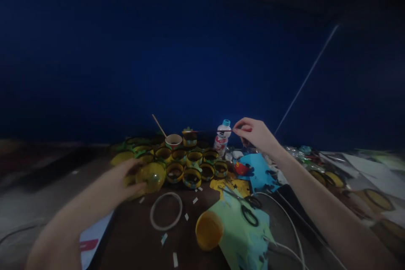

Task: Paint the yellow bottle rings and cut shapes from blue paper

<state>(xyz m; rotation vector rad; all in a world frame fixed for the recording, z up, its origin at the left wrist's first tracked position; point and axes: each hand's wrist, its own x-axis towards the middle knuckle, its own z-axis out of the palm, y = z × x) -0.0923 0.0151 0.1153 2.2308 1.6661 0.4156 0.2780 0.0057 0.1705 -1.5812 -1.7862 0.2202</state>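
Cupped around a yellow glossy ball [152,176], the left hand [126,181] holds it low over the dark tabletop [133,236]; its fingers on the far side are hidden by blur. Nearer, a yellow cup [208,230] lies on its side on green paper [243,236], beside black scissors [247,206] and a white ring [166,211]. White cables [291,223] run off the bottom edge. Farther on, yellow-rimmed pots [190,164] cluster together. Beyond them the right hand [257,133] pinches a thin brush [209,131], dim and hard to trace, near a small white bottle [222,137]. A blue wall [158,50] closes the dark room.
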